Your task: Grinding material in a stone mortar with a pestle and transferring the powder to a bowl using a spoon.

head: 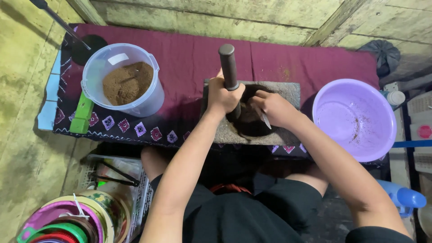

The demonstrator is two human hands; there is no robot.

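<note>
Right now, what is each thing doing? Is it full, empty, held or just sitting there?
Pestle: upright, gripped by the left hand, its lower end down in the mortar.
Stone mortar: on the red cloth, dark paste in its hollow.
Spoon: held by the right hand, tip at the paste.
Clear bucket: lid off, partly filled with brown powder.
Purple bowl: almost empty, a few brown specks.

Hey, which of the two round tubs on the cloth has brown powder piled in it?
The clear bucket on the left, holding a heap of brown powder. The purple basin on the right has only a few specks.
</note>
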